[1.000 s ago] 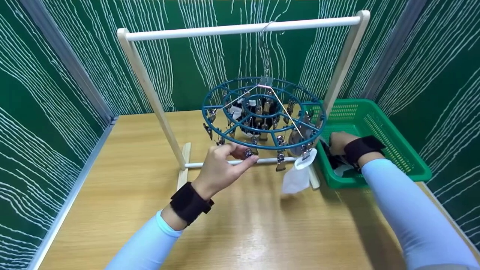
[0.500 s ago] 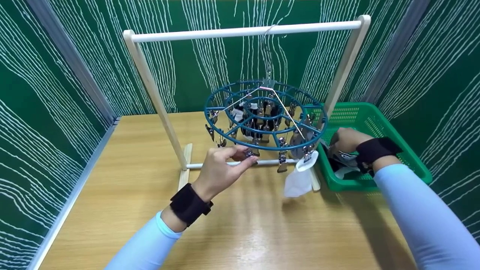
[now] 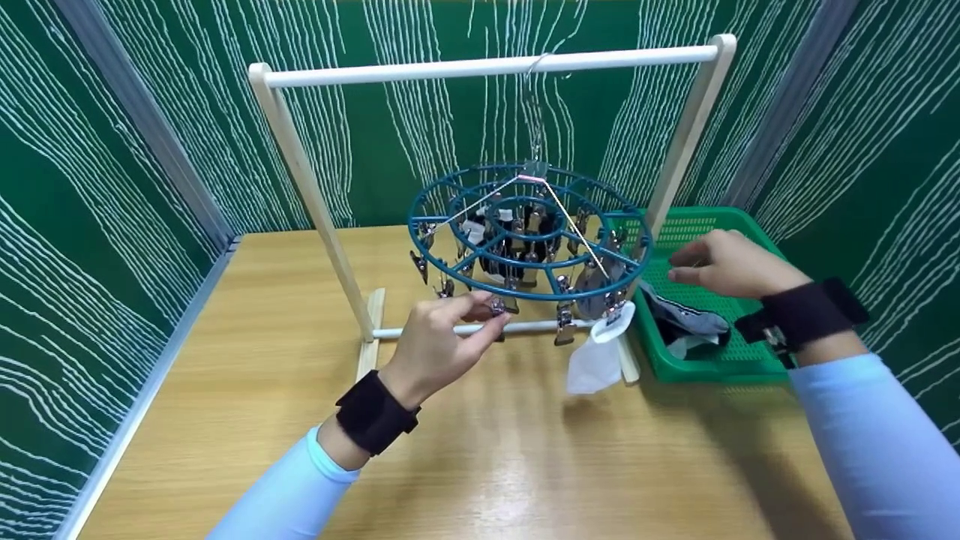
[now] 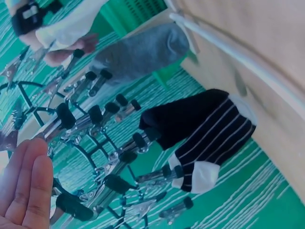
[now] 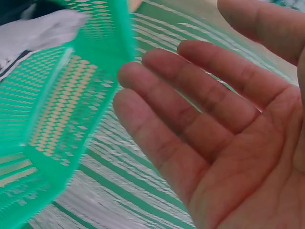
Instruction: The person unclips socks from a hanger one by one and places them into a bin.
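My left hand [image 3: 442, 337] pinches a metal clip [image 3: 498, 306] at the near edge of a round blue-green drying hanger [image 3: 525, 295]. Palm and straight fingers of my right hand [image 5: 238, 124] show in the right wrist view, with nothing held. In the head view that hand hovers over a green basket [image 3: 750, 369], where grey and dark socks [image 3: 694, 321] lie at the left side. A white sock [image 3: 596, 367] hangs from the hanger's right front. The left wrist view shows a grey sock [image 4: 143, 52] and a black striped sock [image 4: 217, 138] hanging among the clips.
A wooden rack's white top bar [image 3: 420, 69] carries the hanger by its hook. Several unused clips [image 3: 564, 322] dangle around the rings. The rack's lower bar [image 3: 390, 331] runs low behind my left hand. Green patterned walls [image 3: 112, 150] close in the wooden table [image 3: 285, 300].
My right hand has come up out of the socks in the basket and moved right, its fingers now empty. A grey sock there has come into view. The left hand stays at its clip.
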Tool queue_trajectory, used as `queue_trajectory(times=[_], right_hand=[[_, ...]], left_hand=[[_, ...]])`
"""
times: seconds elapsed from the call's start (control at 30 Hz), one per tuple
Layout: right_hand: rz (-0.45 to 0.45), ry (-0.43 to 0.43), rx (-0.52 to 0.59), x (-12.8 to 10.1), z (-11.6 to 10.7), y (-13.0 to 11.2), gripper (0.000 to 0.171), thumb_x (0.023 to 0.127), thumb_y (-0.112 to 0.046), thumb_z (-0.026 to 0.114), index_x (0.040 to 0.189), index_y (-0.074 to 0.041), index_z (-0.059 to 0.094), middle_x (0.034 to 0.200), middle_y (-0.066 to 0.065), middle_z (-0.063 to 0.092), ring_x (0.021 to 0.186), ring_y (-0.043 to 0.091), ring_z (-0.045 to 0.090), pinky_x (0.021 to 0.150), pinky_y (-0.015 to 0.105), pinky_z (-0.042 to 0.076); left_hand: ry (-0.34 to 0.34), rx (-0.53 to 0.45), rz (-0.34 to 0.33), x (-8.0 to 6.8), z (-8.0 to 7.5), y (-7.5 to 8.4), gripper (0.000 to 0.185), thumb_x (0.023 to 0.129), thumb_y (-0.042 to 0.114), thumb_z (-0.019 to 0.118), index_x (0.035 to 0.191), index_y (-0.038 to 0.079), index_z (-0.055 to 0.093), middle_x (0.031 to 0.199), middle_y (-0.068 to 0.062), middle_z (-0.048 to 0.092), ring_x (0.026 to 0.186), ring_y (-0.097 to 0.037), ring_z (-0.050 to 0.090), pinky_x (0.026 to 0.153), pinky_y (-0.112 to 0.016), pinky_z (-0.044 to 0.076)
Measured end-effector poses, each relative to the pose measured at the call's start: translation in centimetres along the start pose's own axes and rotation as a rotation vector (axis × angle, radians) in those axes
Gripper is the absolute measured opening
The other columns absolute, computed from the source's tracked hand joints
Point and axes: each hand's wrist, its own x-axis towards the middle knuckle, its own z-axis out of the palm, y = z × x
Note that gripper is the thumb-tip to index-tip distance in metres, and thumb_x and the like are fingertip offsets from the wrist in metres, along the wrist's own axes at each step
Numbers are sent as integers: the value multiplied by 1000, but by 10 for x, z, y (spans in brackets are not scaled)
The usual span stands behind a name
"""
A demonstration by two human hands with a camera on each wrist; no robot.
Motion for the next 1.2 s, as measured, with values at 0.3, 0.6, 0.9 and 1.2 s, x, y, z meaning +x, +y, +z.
queue_trajectory(times=[0.3, 0.6, 0.9, 1.2], right_hand=[[-82, 174, 45, -27, -2, -32, 34, 106, -18, 72, 131, 5, 74, 125, 28, 77, 111, 42, 77, 94, 58, 63], [-292, 546, -40, -40, 6, -59, 30, 95, 1, 81, 125, 3, 78, 120, 25, 79, 97, 40, 78, 86, 59, 64], [-456, 644, -138, -32, 17, -69, 37, 85, 14, 84, 119, 0, 81, 125, 24, 78, 115, 45, 75, 95, 63, 62], [-548, 686, -164, -28, 20, -68, 29, 84, 13, 85, 110, 1, 84, 116, 20, 82, 109, 41, 79, 95, 56, 62]], left_hand=[[143, 231, 258, 1, -7, 7, 23, 92, 20, 90, 93, 0, 78, 77, -8, 79, 63, -20, 70, 61, -27, 60], [257, 410, 528, 19, -12, 21, 21, 95, 24, 85, 100, 6, 77, 90, -7, 72, 82, -23, 64, 70, -33, 53], [121, 474, 517, 24, -11, 24, 32, 88, 13, 90, 118, 6, 82, 114, -11, 81, 109, -27, 73, 97, -38, 62], [84, 495, 500, 28, -9, 26, 27, 93, 15, 87, 118, 6, 83, 115, -11, 82, 109, -26, 75, 99, -36, 63]])
